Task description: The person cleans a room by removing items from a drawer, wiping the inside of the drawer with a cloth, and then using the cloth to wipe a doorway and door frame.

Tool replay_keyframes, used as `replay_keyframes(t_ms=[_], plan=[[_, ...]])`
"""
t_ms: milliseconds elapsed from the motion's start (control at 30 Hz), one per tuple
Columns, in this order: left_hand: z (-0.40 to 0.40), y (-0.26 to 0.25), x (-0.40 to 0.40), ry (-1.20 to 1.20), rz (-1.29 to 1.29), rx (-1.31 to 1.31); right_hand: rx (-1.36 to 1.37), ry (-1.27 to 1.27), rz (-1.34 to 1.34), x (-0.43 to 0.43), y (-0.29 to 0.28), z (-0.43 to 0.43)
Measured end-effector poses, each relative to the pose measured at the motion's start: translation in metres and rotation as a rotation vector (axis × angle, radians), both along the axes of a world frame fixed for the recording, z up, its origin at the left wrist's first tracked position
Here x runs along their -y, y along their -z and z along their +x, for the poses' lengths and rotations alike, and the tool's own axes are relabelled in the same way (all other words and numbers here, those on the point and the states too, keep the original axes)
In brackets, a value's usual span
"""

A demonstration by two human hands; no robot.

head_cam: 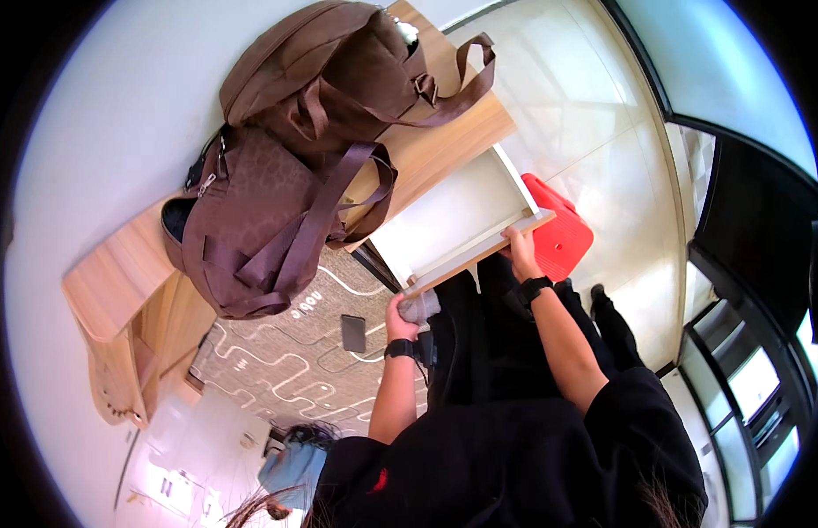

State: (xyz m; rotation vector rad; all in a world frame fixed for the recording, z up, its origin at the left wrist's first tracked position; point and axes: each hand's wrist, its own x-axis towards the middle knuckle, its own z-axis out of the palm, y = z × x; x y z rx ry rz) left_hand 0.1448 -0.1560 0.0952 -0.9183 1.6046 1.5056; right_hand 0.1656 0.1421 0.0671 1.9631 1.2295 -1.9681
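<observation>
A white-lined drawer point(452, 208) with a wood-toned front stands pulled out of a wooden cabinet point(442, 158). My left hand point(402, 320) is at the left end of the drawer front, shut on a bunched grey cloth point(420, 306). Gripping the right part of the drawer front's top edge is my right hand point(522, 254). Both wrists wear black bands. Two brown fabric bags, one nearer point(257, 204) and one farther back point(362, 59), lie on the cabinet top with their straps hanging loosely over it.
A red plastic stool point(560, 241) stands on the tiled floor right of the drawer. A dark phone-like slab point(353, 333) lies on the patterned mat point(283, 363). Curved wooden shelving point(125, 270) adjoins the white wall at left. Another person in blue point(293, 462) is at the bottom left.
</observation>
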Motion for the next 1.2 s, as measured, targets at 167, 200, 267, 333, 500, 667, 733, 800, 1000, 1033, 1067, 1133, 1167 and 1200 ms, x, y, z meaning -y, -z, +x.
replay_keyframes(t_ms=[167,200,267,333,500,667,733,800,1000,1033,1067,1133,1167,1200], plan=[[-0.001,0.01,-0.006,-0.574,0.142,0.297,0.037,0.028,-0.028,-0.002,-0.002,-0.002],[0.004,0.009,-0.009,-0.581,0.142,0.303,0.015,0.019,-0.036,-0.004,-0.005,-0.002],[0.01,0.007,-0.019,-0.604,0.143,0.305,0.034,-0.009,-0.042,-0.015,-0.007,-0.001],[0.018,0.0,-0.031,-0.61,0.108,0.269,0.062,-0.04,-0.053,-0.024,-0.007,0.002],[0.02,-0.001,-0.022,-0.596,0.18,0.285,0.043,-0.137,-0.085,-0.033,-0.013,0.001],[0.006,-0.012,-0.027,-0.532,0.116,0.232,0.009,-0.118,-0.126,-0.033,-0.01,0.001],[0.001,-0.006,-0.02,-0.523,0.147,0.293,0.015,-0.115,-0.112,-0.031,-0.014,-0.006],[-0.005,-0.008,-0.025,-0.521,0.105,0.31,0.012,-0.111,-0.12,-0.035,-0.011,-0.012],[-0.006,0.011,-0.016,-0.567,0.092,0.275,0.036,-0.134,-0.128,-0.028,-0.008,-0.017],[-0.006,0.016,-0.014,-0.565,0.062,0.265,0.03,-0.136,-0.149,-0.028,-0.009,-0.017],[-0.009,0.015,-0.017,-0.571,0.067,0.266,0.031,-0.143,-0.145,-0.028,-0.006,-0.015],[-0.015,0.013,-0.022,-0.58,0.008,0.237,0.034,-0.129,-0.193,-0.03,0.0,-0.01],[-0.017,0.016,-0.018,-0.547,-0.031,0.216,0.034,-0.138,-0.194,-0.027,-0.003,-0.013],[-0.019,0.019,-0.015,-0.556,-0.032,0.216,0.019,-0.1,-0.231,-0.025,-0.007,-0.016]])
